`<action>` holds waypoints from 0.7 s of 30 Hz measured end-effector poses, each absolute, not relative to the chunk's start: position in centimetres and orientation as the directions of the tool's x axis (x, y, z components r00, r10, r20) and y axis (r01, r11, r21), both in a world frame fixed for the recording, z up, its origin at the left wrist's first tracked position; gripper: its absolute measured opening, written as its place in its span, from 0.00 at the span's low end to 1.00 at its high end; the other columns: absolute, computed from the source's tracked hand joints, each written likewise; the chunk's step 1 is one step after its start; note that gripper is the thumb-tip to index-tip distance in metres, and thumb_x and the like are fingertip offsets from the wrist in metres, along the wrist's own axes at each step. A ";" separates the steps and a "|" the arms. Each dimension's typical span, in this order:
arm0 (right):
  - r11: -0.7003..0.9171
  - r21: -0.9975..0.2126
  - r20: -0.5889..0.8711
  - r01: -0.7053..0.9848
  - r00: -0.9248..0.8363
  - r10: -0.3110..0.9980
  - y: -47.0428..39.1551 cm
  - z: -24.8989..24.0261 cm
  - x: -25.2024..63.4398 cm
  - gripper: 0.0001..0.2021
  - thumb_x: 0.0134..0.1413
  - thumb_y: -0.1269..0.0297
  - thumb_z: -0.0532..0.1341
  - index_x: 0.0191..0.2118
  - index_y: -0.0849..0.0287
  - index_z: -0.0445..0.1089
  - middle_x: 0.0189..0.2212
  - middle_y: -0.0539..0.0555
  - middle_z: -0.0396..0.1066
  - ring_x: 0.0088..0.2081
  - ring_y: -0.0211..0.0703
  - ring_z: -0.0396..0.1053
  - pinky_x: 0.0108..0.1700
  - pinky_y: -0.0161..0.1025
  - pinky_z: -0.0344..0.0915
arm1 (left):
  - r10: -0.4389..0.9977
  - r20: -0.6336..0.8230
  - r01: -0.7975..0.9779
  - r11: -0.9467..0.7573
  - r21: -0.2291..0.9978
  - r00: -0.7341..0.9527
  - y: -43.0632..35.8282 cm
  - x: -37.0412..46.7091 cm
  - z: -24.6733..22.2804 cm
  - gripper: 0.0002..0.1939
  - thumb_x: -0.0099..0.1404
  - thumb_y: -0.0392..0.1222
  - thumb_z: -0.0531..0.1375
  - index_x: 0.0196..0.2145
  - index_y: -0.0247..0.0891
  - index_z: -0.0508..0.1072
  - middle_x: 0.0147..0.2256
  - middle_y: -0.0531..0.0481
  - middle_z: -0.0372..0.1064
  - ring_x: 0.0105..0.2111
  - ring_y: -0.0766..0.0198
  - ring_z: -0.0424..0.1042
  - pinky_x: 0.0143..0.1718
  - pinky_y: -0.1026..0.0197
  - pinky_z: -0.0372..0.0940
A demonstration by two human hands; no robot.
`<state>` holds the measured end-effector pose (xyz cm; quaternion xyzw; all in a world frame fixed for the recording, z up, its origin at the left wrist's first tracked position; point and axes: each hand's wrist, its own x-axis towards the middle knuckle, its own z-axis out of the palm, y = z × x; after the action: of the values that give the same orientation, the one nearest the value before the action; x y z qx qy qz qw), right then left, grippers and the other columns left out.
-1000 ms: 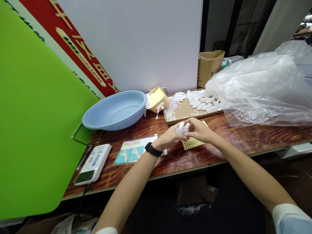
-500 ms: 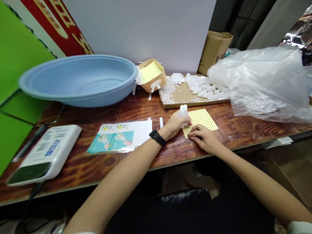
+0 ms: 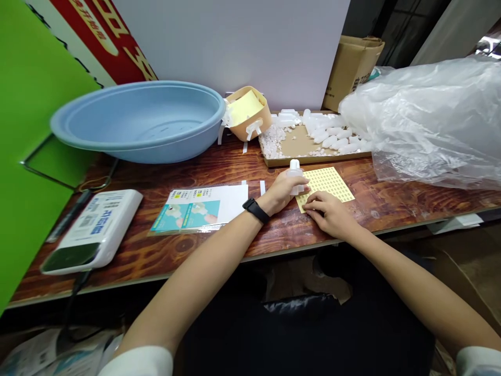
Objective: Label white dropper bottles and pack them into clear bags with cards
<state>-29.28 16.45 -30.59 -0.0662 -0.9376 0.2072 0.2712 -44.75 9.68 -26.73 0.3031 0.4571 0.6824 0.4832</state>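
In the head view, the left hand (image 3: 282, 189) is wrapped around a small white bottle (image 3: 295, 175), holding it upright just above the wooden table (image 3: 156, 250) at the near left corner of the yellow sticker sheet (image 3: 327, 181). The right hand (image 3: 327, 215) lies on the near edge of that sheet, fingers curled together and pressing down at one spot. A label seems to be being picked off, so the work goes best with the sheet pinned flat under the fingers, one dot lifted by its edge with a fingertip, and the bottle kept steady and close. Whether a sticker is already on a fingertip cannot be told; the right hand's fingertips are tucked under and the dots are too small. The bottle's lower half is covered by the left hand. The pieces in the cardboard tray (image 3: 297, 149) blur together, and the plastic bag (image 3: 426, 120) hides what is in it.
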 end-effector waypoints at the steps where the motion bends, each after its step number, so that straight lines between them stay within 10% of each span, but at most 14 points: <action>1: 0.909 -0.417 0.485 0.006 -0.845 0.228 16.4 -30.6 -29.3 0.09 0.59 0.71 0.57 0.35 0.57 0.75 0.38 0.57 0.72 0.42 0.48 0.70 0.47 0.47 0.66 | 0.935 -0.032 -0.384 -0.114 0.916 -0.352 9.7 -44.7 -26.7 0.12 0.47 0.29 0.64 0.28 0.35 0.64 0.25 0.57 0.63 0.27 0.70 0.67 0.36 0.62 0.67; 14: 0.929 -0.311 0.266 0.199 -0.920 0.286 16.2 -28.9 -30.1 0.08 0.58 0.72 0.54 0.29 0.57 0.62 0.34 0.58 0.67 0.37 0.49 0.64 0.40 0.44 0.60 | 0.927 -0.031 -0.390 -0.126 0.912 -0.373 9.7 -44.7 -26.5 0.10 0.48 0.32 0.64 0.29 0.35 0.67 0.26 0.56 0.66 0.26 0.70 0.68 0.35 0.62 0.67; 21: 0.818 -0.575 0.416 -0.001 -0.861 0.291 16.8 -27.6 -29.3 0.06 0.61 0.69 0.52 0.31 0.54 0.57 0.32 0.52 0.63 0.35 0.44 0.63 0.40 0.42 0.63 | 0.928 -0.073 -0.476 -0.120 0.871 -0.367 9.6 -44.9 -26.3 0.10 0.53 0.42 0.63 0.31 0.35 0.68 0.24 0.54 0.65 0.24 0.67 0.67 0.32 0.61 0.66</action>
<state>-29.25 16.83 -27.56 -0.0789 -0.9197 0.2913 0.2512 -44.88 9.58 -26.33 0.2589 0.4364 0.7020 0.4997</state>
